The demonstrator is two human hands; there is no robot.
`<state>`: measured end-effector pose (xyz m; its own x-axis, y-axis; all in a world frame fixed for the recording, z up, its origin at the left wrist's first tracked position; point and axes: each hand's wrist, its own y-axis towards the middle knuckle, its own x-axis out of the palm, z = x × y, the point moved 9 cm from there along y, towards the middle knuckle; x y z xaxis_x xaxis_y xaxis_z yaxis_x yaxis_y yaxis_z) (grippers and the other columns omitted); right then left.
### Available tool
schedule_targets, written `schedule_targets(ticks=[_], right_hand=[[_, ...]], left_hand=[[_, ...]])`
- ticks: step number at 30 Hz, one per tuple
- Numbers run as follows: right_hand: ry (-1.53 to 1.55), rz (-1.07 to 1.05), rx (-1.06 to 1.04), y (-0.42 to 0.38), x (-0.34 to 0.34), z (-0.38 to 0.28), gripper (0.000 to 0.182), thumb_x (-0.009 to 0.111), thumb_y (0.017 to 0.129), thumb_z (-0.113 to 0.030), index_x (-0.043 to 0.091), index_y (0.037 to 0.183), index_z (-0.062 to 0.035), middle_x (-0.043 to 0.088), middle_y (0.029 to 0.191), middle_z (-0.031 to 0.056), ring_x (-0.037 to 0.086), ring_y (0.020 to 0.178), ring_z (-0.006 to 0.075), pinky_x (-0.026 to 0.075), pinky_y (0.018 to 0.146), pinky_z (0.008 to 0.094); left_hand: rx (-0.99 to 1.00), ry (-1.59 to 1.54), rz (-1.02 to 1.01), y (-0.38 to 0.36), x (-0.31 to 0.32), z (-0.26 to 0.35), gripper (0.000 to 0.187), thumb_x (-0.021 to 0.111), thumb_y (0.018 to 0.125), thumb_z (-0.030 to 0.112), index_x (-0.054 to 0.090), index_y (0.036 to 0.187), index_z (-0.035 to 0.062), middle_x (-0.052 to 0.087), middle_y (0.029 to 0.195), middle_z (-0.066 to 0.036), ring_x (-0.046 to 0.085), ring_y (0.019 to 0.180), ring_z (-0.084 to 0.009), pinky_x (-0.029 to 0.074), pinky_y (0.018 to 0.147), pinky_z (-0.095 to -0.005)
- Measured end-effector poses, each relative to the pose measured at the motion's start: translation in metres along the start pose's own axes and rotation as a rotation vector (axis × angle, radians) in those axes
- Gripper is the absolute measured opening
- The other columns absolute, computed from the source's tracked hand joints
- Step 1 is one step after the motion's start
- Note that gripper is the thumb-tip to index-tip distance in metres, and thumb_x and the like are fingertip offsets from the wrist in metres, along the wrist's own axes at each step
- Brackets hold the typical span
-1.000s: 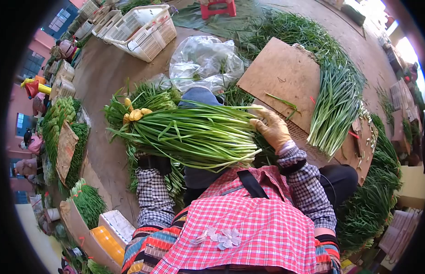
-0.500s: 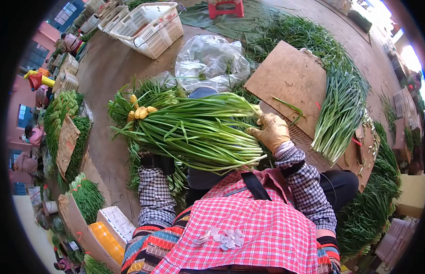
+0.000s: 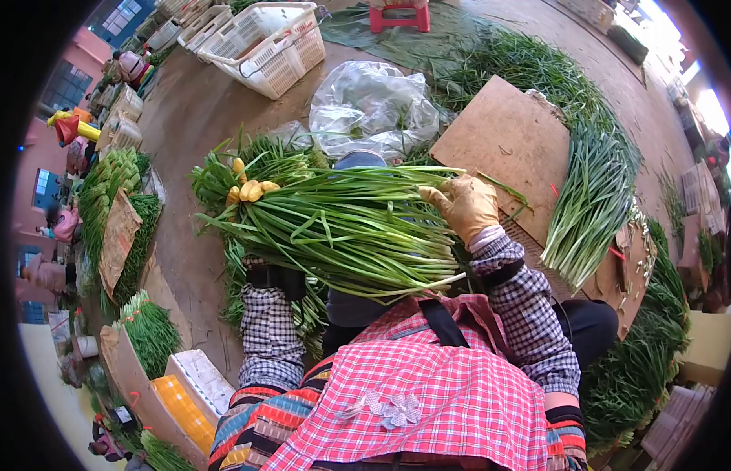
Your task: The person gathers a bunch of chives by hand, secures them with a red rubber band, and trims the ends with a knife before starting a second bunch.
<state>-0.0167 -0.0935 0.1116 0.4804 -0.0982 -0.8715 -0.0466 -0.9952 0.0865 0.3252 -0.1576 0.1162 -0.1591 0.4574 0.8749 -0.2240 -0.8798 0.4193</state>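
My left hand (image 3: 253, 191), in a yellowish glove, wraps around a thick bunch of garlic chives (image 3: 342, 224) near its leafy end. The bunch lies sideways above my lap, pale stalk ends fanned out to the right. Close to the upper stalk ends is my gloved right hand (image 3: 466, 206), its fingers curled together and pointing left; what they pinch, if anything, is hidden. More garlic chives (image 3: 291, 161) lie beneath and behind the bunch.
A brown board (image 3: 507, 149) lies ahead right, beside a large chive pile (image 3: 589, 196). Clear plastic (image 3: 373, 110) is crumpled in front. A white crate (image 3: 275, 55) and red stool (image 3: 399, 17) stand farther off. Boxed chives (image 3: 149, 330) stand left. Other people sit at far left.
My right hand has let go of the gathered stalk ends and risen slightly, fingers curled. The upper stalks now spread out straighter. My left hand keeps its grip.
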Motion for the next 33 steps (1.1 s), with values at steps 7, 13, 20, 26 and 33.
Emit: schedule_targets(ticks=[7, 13, 20, 26, 33], right_hand=[[0.321, -0.111, -0.01, 0.014, 0.033, -0.013, 0.034, 0.068, 0.081, -0.036, 0.07, 0.097, -0.0057, 0.069, 0.084, 0.0114, 0.066, 0.077, 0.0226, 0.05, 0.071, 0.0348], [1.261, -0.189, 0.109, 0.005, 0.007, -0.025, 0.021, 0.064, 0.088, -0.019, 0.064, 0.094, 0.0008, 0.066, 0.08, 0.0035, 0.054, 0.062, 0.0078, 0.045, 0.06, 0.0237], [1.49, 0.07, 0.054, 0.006, -0.022, 0.014, 0.022, 0.06, 0.093, -0.019, 0.062, 0.102, 0.0007, 0.068, 0.095, 0.0086, 0.061, 0.082, 0.0134, 0.049, 0.076, 0.0245], [-0.002, 0.407, -0.078, 0.002, -0.038, 0.11, 0.042, 0.062, 0.087, -0.023, 0.053, 0.126, -0.009, 0.059, 0.12, 0.0179, 0.059, 0.107, 0.0293, 0.045, 0.096, 0.0373], [-0.099, -0.314, 0.114, -0.042, 0.004, 0.066, 0.042, 0.067, 0.08, -0.031, 0.06, 0.115, -0.0079, 0.066, 0.103, 0.0162, 0.064, 0.094, 0.0299, 0.051, 0.083, 0.0388]], left_hand=[[-0.023, 0.006, -0.014, 0.004, 0.007, -0.006, 0.046, 0.044, 0.098, 0.022, 0.038, 0.14, 0.0035, 0.062, 0.087, -0.002, 0.056, 0.09, -0.0138, 0.037, 0.102, -0.0362], [-0.037, 0.047, -0.045, 0.007, 0.01, -0.003, 0.047, 0.043, 0.096, 0.019, 0.037, 0.14, 0.0022, 0.061, 0.083, -0.001, 0.056, 0.087, -0.0126, 0.036, 0.099, -0.0332], [0.029, -0.026, 0.012, 0.005, 0.022, -0.008, 0.048, 0.041, 0.097, 0.018, 0.033, 0.142, 0.0013, 0.058, 0.081, -0.003, 0.055, 0.084, -0.0154, 0.039, 0.098, -0.0346], [0.028, 0.012, 0.015, 0.004, 0.006, -0.001, 0.049, 0.045, 0.096, 0.021, 0.036, 0.14, 0.0011, 0.057, 0.082, 0.001, 0.054, 0.085, -0.0114, 0.039, 0.095, -0.032], [0.027, -0.016, 0.081, 0.0, 0.008, -0.001, 0.047, 0.046, 0.096, 0.018, 0.038, 0.141, 0.0062, 0.046, 0.073, 0.004, 0.05, 0.079, -0.0119, 0.035, 0.099, -0.0337]])
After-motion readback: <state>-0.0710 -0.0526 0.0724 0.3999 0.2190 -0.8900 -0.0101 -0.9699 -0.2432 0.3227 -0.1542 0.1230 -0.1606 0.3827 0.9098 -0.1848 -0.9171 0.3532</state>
